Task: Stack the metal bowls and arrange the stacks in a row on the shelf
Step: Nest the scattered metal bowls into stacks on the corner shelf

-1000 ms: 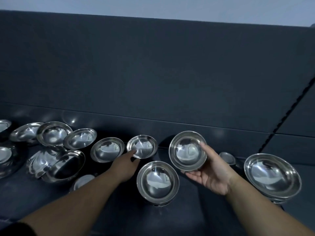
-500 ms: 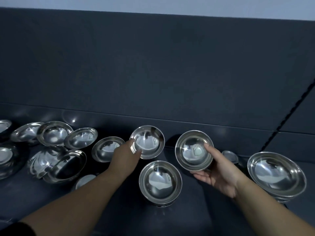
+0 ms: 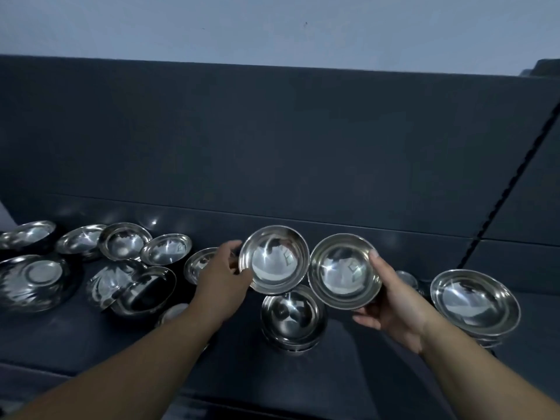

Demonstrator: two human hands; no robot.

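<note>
My left hand [image 3: 222,272] grips the left rim of a small metal bowl [image 3: 274,259], lifted and tilted toward me. My right hand [image 3: 391,301] holds a second small metal bowl [image 3: 344,271] by its right rim, raised beside the first; their rims nearly touch. Below the two bowls a short stack of small bowls [image 3: 292,318] stands on the dark shelf [image 3: 348,374]. A stack of wider bowls [image 3: 475,301] stands at the right.
Several loose bowls lie scattered at the left: one [image 3: 165,248] by the back panel, a tipped one [image 3: 145,291], a large one [image 3: 33,280]. A small bowl [image 3: 407,278] peeks out behind my right hand. A dark back panel [image 3: 272,140] rises behind.
My left hand has lifted its bowl off the shelf and brought it right, next to the bowl in my right hand. The camera has tilted upward.
</note>
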